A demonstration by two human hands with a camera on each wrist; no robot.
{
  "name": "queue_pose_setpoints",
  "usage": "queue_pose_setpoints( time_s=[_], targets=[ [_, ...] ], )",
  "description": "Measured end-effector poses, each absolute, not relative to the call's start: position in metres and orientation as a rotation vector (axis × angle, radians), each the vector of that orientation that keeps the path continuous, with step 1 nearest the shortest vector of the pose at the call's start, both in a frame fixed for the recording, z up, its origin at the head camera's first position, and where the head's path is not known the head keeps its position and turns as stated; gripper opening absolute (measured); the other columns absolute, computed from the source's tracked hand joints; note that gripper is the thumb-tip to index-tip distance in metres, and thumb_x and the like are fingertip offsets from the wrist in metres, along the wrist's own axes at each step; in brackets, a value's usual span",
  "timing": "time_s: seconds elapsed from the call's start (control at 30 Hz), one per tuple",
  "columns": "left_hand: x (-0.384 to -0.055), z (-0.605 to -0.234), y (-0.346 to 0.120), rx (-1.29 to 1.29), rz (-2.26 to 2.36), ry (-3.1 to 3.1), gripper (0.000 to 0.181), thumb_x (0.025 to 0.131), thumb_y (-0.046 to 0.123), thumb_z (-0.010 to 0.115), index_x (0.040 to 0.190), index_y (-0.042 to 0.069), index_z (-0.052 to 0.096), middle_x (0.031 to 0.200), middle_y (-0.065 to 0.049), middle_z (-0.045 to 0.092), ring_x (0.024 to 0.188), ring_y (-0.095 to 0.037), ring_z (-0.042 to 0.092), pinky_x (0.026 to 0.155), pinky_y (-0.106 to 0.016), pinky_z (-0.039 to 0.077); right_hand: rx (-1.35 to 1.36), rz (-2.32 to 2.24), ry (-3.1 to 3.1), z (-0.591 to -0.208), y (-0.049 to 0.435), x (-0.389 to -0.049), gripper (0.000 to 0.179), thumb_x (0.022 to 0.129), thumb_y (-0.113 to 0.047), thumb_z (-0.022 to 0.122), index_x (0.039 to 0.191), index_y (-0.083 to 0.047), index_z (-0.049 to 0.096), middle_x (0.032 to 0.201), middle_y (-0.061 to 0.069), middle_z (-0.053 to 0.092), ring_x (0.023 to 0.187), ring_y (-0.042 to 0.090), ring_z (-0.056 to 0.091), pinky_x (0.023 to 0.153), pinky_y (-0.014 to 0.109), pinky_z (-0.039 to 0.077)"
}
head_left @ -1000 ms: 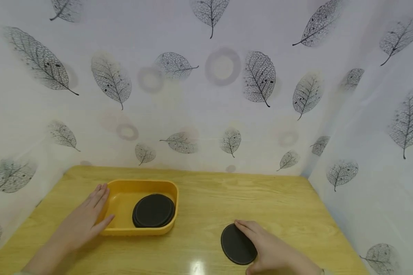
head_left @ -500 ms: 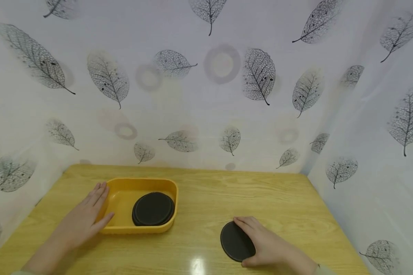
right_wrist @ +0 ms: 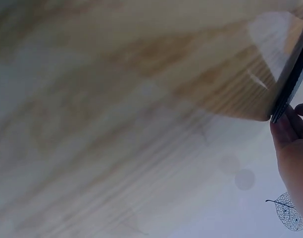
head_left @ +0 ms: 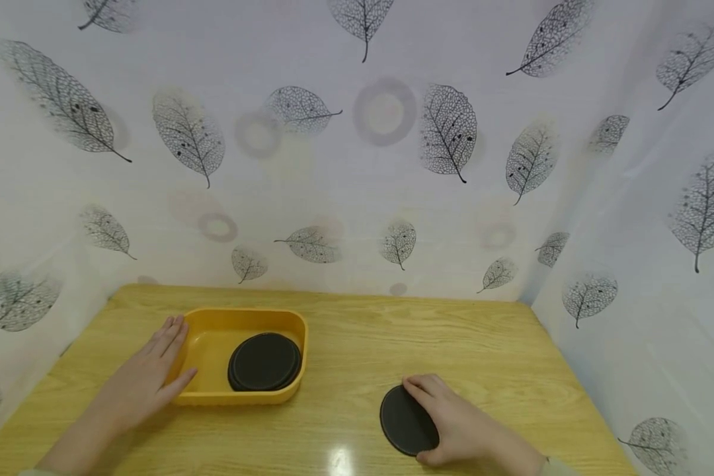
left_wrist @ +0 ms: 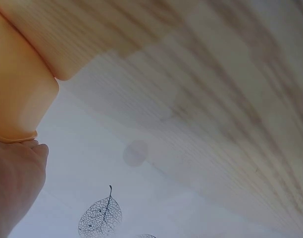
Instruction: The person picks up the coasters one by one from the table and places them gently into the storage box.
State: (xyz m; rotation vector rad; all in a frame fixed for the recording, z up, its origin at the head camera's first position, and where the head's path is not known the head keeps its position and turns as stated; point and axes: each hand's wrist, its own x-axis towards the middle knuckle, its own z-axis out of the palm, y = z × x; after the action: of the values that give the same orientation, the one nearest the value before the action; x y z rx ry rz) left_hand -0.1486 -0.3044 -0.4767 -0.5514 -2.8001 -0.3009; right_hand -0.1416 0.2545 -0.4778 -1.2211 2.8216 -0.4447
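Observation:
A round black coaster [head_left: 404, 420] with a stitched-looking rim lies at the front right in the head view. My right hand [head_left: 459, 421] grips it by its right side, thumb at the near edge and fingers at the far edge. The right wrist view shows that coaster [right_wrist: 291, 69] edge-on beside the fingertips [right_wrist: 281, 130]. At the left is a yellow rectangular tray [head_left: 238, 398]. Inside, against its right end, more black coasters [head_left: 266, 361] are stacked; how many is hidden. My left hand [head_left: 137, 387] rests against the tray's left end with fingers extended.
Everything stands on a glossy wood-grain table [head_left: 345, 344]. A pale cloth [head_left: 333, 165] printed with leaves rises behind it and along both sides. Table surface separates the tray from the right hand.
My right thumb has closed in on the near edge of the coaster. The coaster has shifted very slightly left. My left hand and the tray stay in place.

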Motion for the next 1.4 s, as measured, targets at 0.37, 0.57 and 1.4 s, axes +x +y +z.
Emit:
queue_pose_setpoints(
  time_s=[0.37,0.57,1.4],
  targets=[
    [-0.148,-0.476,-0.303,-0.544,-0.315,-2.825,0.083,0.106,0.041,0.061,0.159,-0.016,0.031,0.166,-0.038,0.031,0.164,-0.045,0.016,0.119,-0.009,-0.021,-1.28,-0.373,2.865,-0.461,0.233,-0.159,0.113,0.066,-0.041,0.094,0.158,0.003,0.044,0.154,0.01,0.048,0.137,0.023,0.052,0.105,0.038,0.059],
    [-0.148,-0.477,-0.304,-0.546,-0.309,-2.813,0.083,0.106,0.04,0.061,0.16,-0.015,0.03,0.167,-0.037,0.03,0.165,-0.042,0.014,0.121,-0.009,-0.02,-1.33,-0.411,2.857,-0.442,0.206,-0.178,0.115,0.066,-0.042,0.094,0.159,0.001,0.042,0.154,0.011,0.049,0.139,0.025,0.05,0.108,0.043,0.058],
    [-0.149,-0.477,-0.306,-0.547,-0.281,-2.793,0.083,0.105,0.041,0.062,0.158,-0.016,0.033,0.165,-0.038,0.033,0.162,-0.046,0.022,0.121,-0.009,-0.02,-1.408,-0.372,2.722,-0.4,0.062,-0.235,0.112,0.078,-0.046,0.091,0.165,-0.006,0.034,0.164,0.011,0.044,0.148,0.027,0.044,0.123,0.039,0.045]
  ],
)
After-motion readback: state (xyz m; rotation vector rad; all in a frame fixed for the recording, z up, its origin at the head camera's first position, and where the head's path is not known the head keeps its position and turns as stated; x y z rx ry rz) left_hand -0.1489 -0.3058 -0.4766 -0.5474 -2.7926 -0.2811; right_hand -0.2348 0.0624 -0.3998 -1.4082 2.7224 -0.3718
